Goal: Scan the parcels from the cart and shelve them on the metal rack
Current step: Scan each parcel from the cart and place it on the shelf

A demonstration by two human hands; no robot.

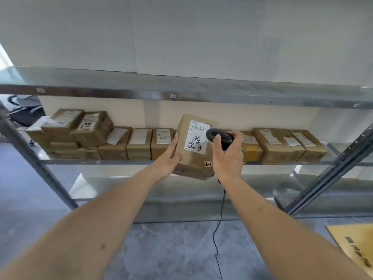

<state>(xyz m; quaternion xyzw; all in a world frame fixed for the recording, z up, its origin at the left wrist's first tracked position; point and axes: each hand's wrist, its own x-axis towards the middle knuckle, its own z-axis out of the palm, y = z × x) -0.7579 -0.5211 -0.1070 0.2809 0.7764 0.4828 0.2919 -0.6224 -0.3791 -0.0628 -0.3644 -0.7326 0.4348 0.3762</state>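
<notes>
Two bare hands are working in front of a metal rack (181,93). The left hand (168,158) is holding a brown cardboard parcel (186,158) from its left side: the fingers are lying straight up along the side and the thumb is curling around the lower front edge, so this grip is grasping the parcel. The parcel is in the air just in front of the middle shelf (96,161), not resting on it. It is standing tall, with its long axis going up and down and leaning a little to the right at the top. Its broad face with the white label (196,138) is turned toward the camera; black handwriting is showing on the label.

The right hand (227,156) is clenching a black handheld scanner (219,136). The head of the scanner is pointing to the left, at the upper right part of the label, and is very near it. A thin black cable (219,229) is hanging down from the scanner toward the grey floor (171,249).

The middle shelf is carrying many brown parcels. On the left they are stacked in a pile (76,130); further right they are standing in a single row (139,143), continuing behind the hands to the right end (290,145), all with white labels facing forward or upward. The top shelf is carrying small tags on its front edge. A yellowish cardboard sheet (357,243) is showing at the lower right corner.
</notes>
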